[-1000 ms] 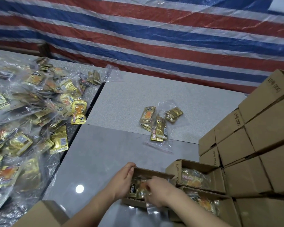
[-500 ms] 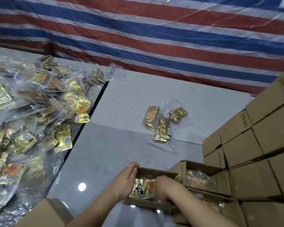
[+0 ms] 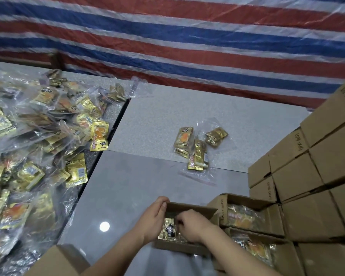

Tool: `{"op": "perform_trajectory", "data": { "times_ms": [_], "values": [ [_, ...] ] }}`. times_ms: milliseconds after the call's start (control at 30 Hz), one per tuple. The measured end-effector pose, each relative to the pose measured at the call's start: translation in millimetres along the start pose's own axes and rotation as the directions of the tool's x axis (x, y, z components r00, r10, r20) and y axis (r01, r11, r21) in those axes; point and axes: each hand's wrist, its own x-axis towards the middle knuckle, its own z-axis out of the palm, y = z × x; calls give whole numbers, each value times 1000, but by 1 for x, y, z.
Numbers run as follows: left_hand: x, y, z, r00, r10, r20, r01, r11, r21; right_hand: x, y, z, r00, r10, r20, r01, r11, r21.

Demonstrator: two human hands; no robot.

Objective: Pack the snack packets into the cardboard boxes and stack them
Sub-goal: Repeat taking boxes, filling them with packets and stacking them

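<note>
A small open cardboard box sits on the grey table near the bottom centre. My left hand holds the box's left wall, thumb over the rim. My right hand reaches into the box with curled fingers, pressing on the bag of gold snack packets inside it. A clear bag with a few gold packets lies on the table further back. A big heap of bagged gold packets covers the left side.
Two open boxes filled with packets stand right of my hands. Closed cardboard boxes are stacked high at the right. Another carton's corner shows bottom left. A striped tarp hangs behind the table.
My right hand has pushed deeper into the box over the packets, covering more of them. My left hand stays on the box's left wall.
</note>
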Motion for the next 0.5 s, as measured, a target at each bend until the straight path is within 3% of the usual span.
{"op": "perform_trajectory", "data": {
  "times_ms": [67, 167, 267, 500],
  "values": [
    [1, -1, 1, 1000, 0, -3, 0, 1000, -13, 2, -3, -1, 990, -128, -57, 128, 992, -10],
    [0, -1, 2, 1000, 7, -10, -7, 1000, -12, 8, -8, 4, 959, -280, 51, 282, 959, -39],
    [-1, -2, 2, 1000, 21, -6, -21, 1000, 3, 18, -5, 14, 959, -258, 118, 270, 957, -103],
    [-3, 0, -1, 1000, 19, 1, -19, 999, 45, 7, -8, 5, 981, -191, 35, 187, 977, 104]
  ]
}}
